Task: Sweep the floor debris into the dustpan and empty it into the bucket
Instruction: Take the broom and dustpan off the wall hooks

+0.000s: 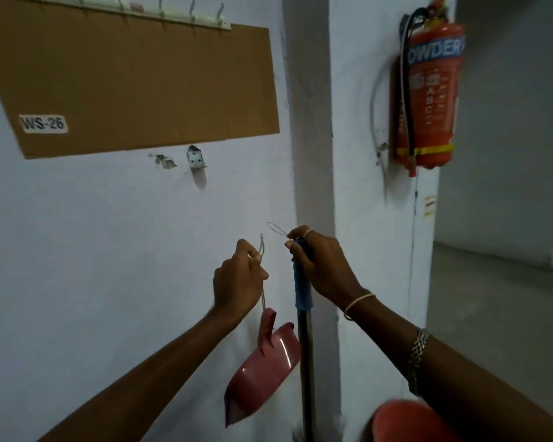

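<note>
Dim white walls [109, 234] fill the frame, with a brown board [141, 84] labelled WS-26 under a hook rail [160, 11] at upper left, a red fire extinguisher [428, 97] at upper right and grey floor [492, 314] at right.

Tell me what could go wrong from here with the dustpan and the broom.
1. The pink dustpan hangs from a thin string pinched only by the left hand; it may slip, or swing into the broom handle beside it.
2. The right hand both holds the handle top and pinches its thin loop; fumbling the loop could let the broom tip over.
</note>
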`<act>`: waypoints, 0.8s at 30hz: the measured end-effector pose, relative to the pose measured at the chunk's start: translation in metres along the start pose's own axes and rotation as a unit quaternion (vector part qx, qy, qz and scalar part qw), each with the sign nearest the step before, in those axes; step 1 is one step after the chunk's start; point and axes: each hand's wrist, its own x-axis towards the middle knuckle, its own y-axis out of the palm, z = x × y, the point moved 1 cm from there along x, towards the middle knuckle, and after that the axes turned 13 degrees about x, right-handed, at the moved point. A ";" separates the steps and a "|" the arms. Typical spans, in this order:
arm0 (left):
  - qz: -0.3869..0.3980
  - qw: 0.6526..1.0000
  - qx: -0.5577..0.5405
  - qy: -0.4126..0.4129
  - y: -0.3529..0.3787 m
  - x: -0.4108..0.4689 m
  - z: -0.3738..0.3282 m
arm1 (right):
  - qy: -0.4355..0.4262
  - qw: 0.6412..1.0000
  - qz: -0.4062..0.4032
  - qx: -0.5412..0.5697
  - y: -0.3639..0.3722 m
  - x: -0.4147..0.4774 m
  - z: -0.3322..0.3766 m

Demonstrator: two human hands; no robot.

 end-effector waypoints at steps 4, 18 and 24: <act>0.058 0.990 -0.110 -0.065 0.048 -0.031 0.007 | 0.037 0.995 0.018 -0.093 -0.022 -0.043 -0.015; 0.620 0.667 -0.282 -0.302 0.223 -0.197 0.078 | 0.292 0.916 -0.036 -0.273 -0.020 -0.252 -0.013; 0.799 0.592 -0.043 -0.099 0.262 -0.293 0.105 | 0.452 0.837 -0.159 -0.266 0.023 -0.390 0.022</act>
